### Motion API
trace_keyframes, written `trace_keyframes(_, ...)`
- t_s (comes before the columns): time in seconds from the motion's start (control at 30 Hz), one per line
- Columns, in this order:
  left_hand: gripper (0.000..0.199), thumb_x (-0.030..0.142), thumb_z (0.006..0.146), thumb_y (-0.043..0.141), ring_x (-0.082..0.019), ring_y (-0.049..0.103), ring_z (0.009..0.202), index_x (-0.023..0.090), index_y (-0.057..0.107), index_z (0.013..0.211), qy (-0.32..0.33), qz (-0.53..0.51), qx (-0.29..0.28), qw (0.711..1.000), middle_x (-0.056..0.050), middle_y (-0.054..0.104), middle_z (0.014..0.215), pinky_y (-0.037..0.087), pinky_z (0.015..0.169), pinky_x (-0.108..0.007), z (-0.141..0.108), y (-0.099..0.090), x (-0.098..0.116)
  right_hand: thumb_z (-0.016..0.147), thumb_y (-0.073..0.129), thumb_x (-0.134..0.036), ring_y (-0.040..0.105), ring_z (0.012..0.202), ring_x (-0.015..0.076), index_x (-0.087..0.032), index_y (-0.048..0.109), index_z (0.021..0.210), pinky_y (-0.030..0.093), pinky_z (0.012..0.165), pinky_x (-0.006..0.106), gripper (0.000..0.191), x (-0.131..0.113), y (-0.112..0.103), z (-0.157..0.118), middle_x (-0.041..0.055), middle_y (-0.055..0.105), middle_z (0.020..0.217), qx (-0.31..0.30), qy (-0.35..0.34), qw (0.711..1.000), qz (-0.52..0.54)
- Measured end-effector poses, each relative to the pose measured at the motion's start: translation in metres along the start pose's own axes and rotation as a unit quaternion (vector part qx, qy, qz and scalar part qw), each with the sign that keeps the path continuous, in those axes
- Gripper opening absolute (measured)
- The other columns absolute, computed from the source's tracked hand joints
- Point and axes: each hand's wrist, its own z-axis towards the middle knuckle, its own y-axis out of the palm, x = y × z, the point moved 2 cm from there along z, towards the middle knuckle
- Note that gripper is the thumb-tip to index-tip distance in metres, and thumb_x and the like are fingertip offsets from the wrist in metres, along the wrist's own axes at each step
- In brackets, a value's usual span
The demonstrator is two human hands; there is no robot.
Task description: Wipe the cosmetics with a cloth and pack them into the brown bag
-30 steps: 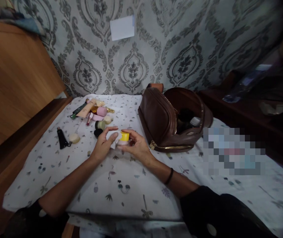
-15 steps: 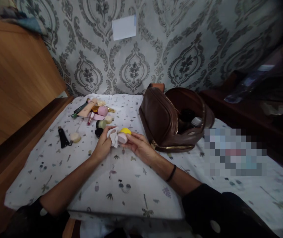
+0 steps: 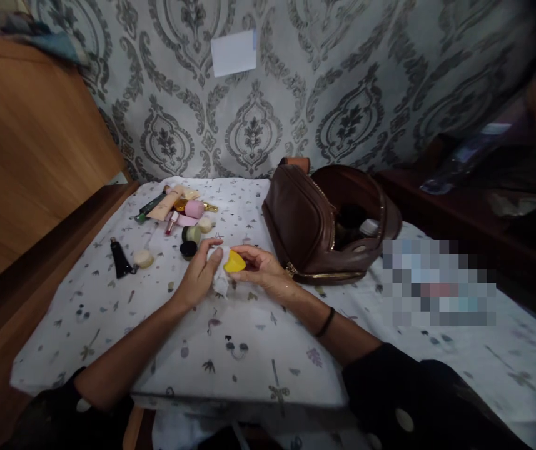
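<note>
**Small yellow container between two hands, white tissue against its left side**

The right hand (image 3: 265,273) has its grip around a small yellow container (image 3: 234,262), fingers above and thumb below, at the container's right edge. The left hand (image 3: 199,273) is grasping a crumpled white tissue (image 3: 221,282), its thumb pressing on the front; the tissue touches the container's left side and one end dangles. The container is between the hands, above the printed white cloth (image 3: 253,350), and its yellow surface faces the camera; the rest of it is hidden.

Just beyond the left hand are a dark round pot (image 3: 187,250) and a jar with a dark end and a pale green one (image 3: 192,235). Further left, a black tube (image 3: 119,261) lies beside a cream-coloured disc (image 3: 143,259). Behind these, a loose cluster includes a peach tube (image 3: 167,204), a pink-capped bottle (image 3: 194,208) and a gold-coloured piece (image 3: 210,207).

To the right, a brown bag (image 3: 298,212) gapes unzipped, with a white object (image 3: 369,227) inside. Beside it, a pixelated patch (image 3: 439,287) conceals whatever lies there. A black band (image 3: 326,322) circles the right wrist.
</note>
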Motion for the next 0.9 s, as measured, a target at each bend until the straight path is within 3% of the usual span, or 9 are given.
trace_keyframes(0.07, 0.033, 0.049, 0.091, 0.054, -0.019, 0.064, 0.088, 0.02, 0.059, 0.107, -0.058, -0.07, -0.005, 0.996, -0.003, 0.066, 0.095, 0.051, 0.077, -0.029, 0.001, 0.0, -0.004, 0.054, 0.092, -0.025, 0.068, 0.09, 0.0152, -0.024, 0.07, 0.104, 0.052, 0.084, 0.028, 0.055, 0.0, 0.001, 0.0, -0.0007, 0.074, 0.1, -0.016, -0.002, 1.0, 0.011)
trace_keyframes(0.13, 0.032, 0.051, 0.086, 0.059, -0.013, 0.056, 0.058, 0.021, 0.059, 0.097, -0.118, -0.163, -0.026, 0.979, 0.003, 0.059, 0.071, 0.044, 0.053, -0.023, 0.0, 0.003, -0.008, 0.055, 0.092, -0.026, 0.068, 0.089, 0.0151, -0.024, 0.07, 0.102, 0.053, 0.082, 0.028, 0.052, 0.0, 0.003, -0.001, -0.0006, 0.074, 0.099, -0.03, -0.003, 0.999, 0.03)
trace_keyframes(0.23, 0.038, 0.055, 0.077, 0.068, -0.01, 0.048, 0.042, 0.021, 0.055, 0.086, -0.168, -0.278, -0.044, 0.945, 0.007, 0.051, 0.056, 0.035, 0.039, -0.02, 0.0, 0.01, -0.011, 0.056, 0.092, -0.028, 0.068, 0.085, 0.0143, -0.024, 0.068, 0.101, 0.053, 0.08, 0.028, 0.051, -0.001, 0.007, -0.001, -0.0005, 0.074, 0.096, -0.029, -0.014, 0.998, 0.044)
trace_keyframes(0.33, 0.05, 0.066, 0.073, 0.068, -0.013, 0.055, 0.043, 0.02, 0.055, 0.086, -0.189, -0.321, -0.052, 0.927, 0.004, 0.056, 0.057, 0.038, 0.036, -0.021, 0.001, 0.016, -0.009, 0.056, 0.092, -0.029, 0.068, 0.081, 0.0144, -0.023, 0.065, 0.099, 0.054, 0.081, 0.029, 0.051, -0.002, 0.009, -0.002, -0.0007, 0.073, 0.094, -0.006, -0.035, 0.999, 0.035)
trace_keyframes(0.47, 0.062, 0.077, 0.079, 0.056, -0.018, 0.062, 0.046, 0.016, 0.057, 0.091, -0.219, -0.324, -0.075, 0.917, -0.001, 0.061, 0.059, 0.038, 0.033, -0.022, 0.0, 0.023, -0.009, 0.058, 0.09, -0.03, 0.068, 0.083, 0.0151, -0.023, 0.06, 0.099, 0.053, 0.082, 0.03, 0.051, -0.003, 0.007, -0.002, -0.0011, 0.071, 0.092, 0.057, -0.073, 0.995, -0.022)
trace_keyframes(0.6, 0.068, 0.08, 0.073, 0.063, -0.016, 0.062, 0.047, 0.017, 0.057, 0.097, -0.201, -0.32, -0.107, 0.919, 0.001, 0.062, 0.064, 0.038, 0.033, -0.021, -0.005, 0.029, -0.01, 0.063, 0.083, -0.03, 0.066, 0.084, 0.0171, -0.022, 0.057, 0.099, 0.053, 0.074, 0.029, 0.045, -0.004, 0.001, -0.001, 0.0009, 0.07, 0.093, 0.107, -0.112, 0.981, -0.117)
trace_keyframes(0.77, 0.069, 0.082, 0.067, 0.066, -0.011, 0.052, 0.042, 0.017, 0.057, 0.088, -0.212, -0.29, -0.119, 0.926, 0.004, 0.056, 0.055, 0.032, 0.035, -0.018, -0.008, 0.029, -0.007, 0.069, 0.073, -0.023, 0.065, 0.093, 0.0204, -0.022, 0.06, 0.103, 0.052, 0.074, 0.03, 0.037, -0.006, -0.001, -0.005, 0.0037, 0.069, 0.097, 0.148, -0.196, 0.934, -0.261)
trace_keyframes(0.9, 0.07, 0.083, 0.064, 0.067, -0.008, 0.048, 0.04, 0.019, 0.056, 0.09, -0.251, -0.233, -0.066, 0.937, 0.006, 0.055, 0.055, 0.03, 0.037, -0.016, -0.009, 0.024, -0.007, 0.076, 0.067, -0.019, 0.064, 0.094, 0.021, -0.022, 0.062, 0.104, 0.054, 0.074, 0.03, 0.029, -0.011, 0.004, -0.014, 0.006, 0.069, 0.103, 0.148, -0.241, 0.888, -0.363)
